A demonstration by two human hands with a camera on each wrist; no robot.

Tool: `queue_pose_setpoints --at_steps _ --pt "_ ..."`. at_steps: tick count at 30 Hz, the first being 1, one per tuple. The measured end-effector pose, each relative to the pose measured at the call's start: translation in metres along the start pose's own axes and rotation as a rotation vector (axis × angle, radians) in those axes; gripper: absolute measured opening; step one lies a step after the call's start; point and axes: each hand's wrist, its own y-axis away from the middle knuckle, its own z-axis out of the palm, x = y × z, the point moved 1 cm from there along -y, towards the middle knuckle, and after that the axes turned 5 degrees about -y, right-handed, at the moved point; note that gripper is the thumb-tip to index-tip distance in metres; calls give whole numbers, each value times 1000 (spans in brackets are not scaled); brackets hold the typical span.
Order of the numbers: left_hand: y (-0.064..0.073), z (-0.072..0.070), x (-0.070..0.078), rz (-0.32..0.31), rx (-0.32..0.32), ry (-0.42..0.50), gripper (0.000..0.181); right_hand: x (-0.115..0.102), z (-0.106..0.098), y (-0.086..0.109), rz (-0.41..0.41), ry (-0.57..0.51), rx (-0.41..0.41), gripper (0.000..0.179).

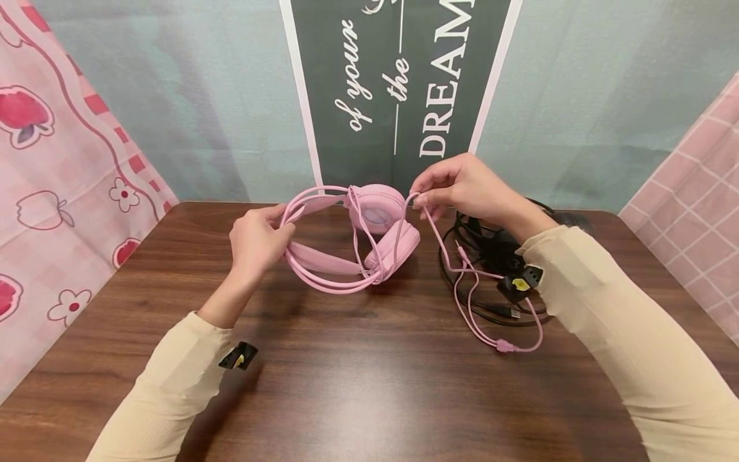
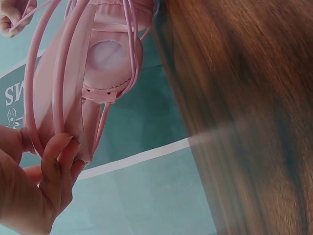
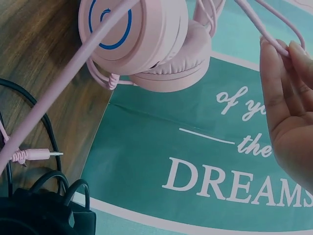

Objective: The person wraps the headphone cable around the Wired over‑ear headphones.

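Observation:
Pink over-ear headphones (image 1: pixel 323 283) are held by the headband in my left hand (image 1: pixel 260 240), tilted so both ear cups face right. In the left wrist view, the fingers curl round the padded band and its outer tubes. My right hand (image 1: pixel 462 189) pinches a pink cable (image 1: pixel 437 232) between thumb and fingertips, just right of the cups. Part of the cable loops round the headband and cups. Its other end lies on the table with a splitter (image 1: pixel 505 346) and a jack plug (image 3: pixel 38 154). A blue ring marks one cup (image 3: pixel 129 29) in the right wrist view.
A black headset with black cables (image 1: pixel 491 247) lies behind the right forearm, partly hidden by it. A black USB plug (image 1: pixel 508 312) is near the pink cable. The brown wooden table (image 1: pixel 358 398) ends at a green lettered hanging (image 1: pixel 398 83), with patterned cloths at both sides.

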Motion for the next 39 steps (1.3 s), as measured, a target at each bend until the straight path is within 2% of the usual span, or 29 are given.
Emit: queue_pose_setpoints --at_steps 7,14,23,34,39 --pt "1 0 3 2 -8 0 38 -2 2 -2 32 72 39 9" --pt "1 2 1 -3 -17 3 38 -1 2 -2 60 -5 51 12" --pt "1 3 1 -7 -40 8 38 -7 8 -5 74 -27 85 10" --pt "4 0 3 15 -129 45 38 -3 10 -8 124 32 138 9" --pt "3 -1 3 5 -175 46 40 2 9 -9 117 67 157 8"
